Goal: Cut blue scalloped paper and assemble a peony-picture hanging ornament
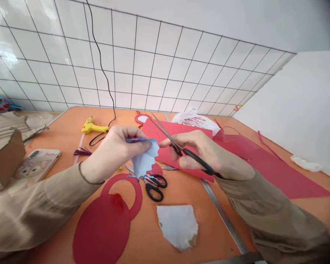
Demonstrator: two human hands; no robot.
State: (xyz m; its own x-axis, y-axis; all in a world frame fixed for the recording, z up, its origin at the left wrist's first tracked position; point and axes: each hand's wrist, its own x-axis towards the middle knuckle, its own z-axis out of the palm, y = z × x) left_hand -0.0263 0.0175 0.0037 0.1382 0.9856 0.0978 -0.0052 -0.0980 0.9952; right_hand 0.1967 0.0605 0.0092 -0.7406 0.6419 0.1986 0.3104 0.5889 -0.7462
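Note:
My left hand (126, 146) pinches a light blue piece of paper (143, 163) with a jagged, cut right edge. In my right hand (195, 146) is a pair of black-handled scissors (165, 131), blades parted and pointing up and left, apart from the paper. Below the blue paper, a second pair of black-handled scissors (154, 194) lies on the table among small blue scraps. A red paper oval (101, 231) and a red paper ring (138, 198) overlap just left of them. Nearer me lies a whitish torn-edged piece of paper (178, 226).
Red sheets (244, 157) spread over the orange table's right side, with a white plastic bag (195, 120) behind. A yellow glue gun (93, 127) with a black cord stands back left. A phone (35, 167) and a cardboard box (5, 154) are at left; a tiled wall (148, 66) rises behind.

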